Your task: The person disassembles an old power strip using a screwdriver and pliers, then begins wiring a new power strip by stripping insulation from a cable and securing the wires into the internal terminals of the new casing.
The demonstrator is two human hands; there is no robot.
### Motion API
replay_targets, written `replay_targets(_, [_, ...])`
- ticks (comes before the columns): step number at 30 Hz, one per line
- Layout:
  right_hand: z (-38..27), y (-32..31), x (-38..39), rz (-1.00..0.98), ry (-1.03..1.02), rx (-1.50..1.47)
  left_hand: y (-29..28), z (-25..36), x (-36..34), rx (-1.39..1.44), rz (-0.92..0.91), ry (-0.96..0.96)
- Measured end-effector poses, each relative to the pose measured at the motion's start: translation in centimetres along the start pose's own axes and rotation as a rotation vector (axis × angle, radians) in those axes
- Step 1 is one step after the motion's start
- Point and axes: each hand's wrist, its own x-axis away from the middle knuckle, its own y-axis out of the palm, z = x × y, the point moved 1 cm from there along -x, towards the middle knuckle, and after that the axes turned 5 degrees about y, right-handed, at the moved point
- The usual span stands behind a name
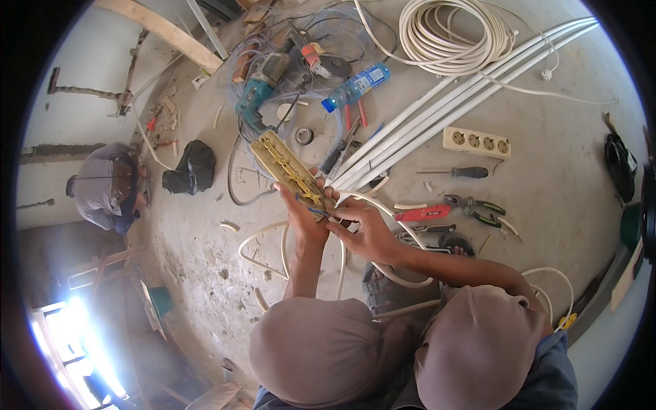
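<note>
My left hand (306, 217) grips the lower end of an opened power strip base (281, 162), tilted, with its brass contact strips facing up. My right hand (365, 234) is closed at that same end, its thumb and fingers pinching thin wires, one of them bluish; the fingertips partly hide the wires. A white cable (383, 208) runs from there and loops down around my right wrist. Right of my hands, the strip's socket cover (470, 140), with a row of several round sockets, lies on the floor.
Near the cover lie a screwdriver (470, 172), a red utility knife (424, 213) and green-handled pliers (488, 217). White conduit pipes (417, 113), a cable coil (447, 34), a water bottle (355, 87), a teal power drill (256, 99) and an angle grinder (318, 60) lie beyond. Another person (106, 184) crouches at left.
</note>
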Motion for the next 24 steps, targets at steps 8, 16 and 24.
replay_targets(8, [1.3, 0.9, -0.9, -0.009, -0.061, 0.162, -0.9, -0.4, -0.2, 0.075, 0.113, 0.054])
replay_targets(16, [4.3, 3.7, -1.5, 0.223, 0.172, -0.287, -2.9, -1.9, -0.7, 0.073, 0.129, 0.031])
replay_targets(24, [6.0, 5.4, -2.1, 0.195, 0.382, -0.291, -3.6, -2.3, -1.0, -0.067, 0.265, 0.060])
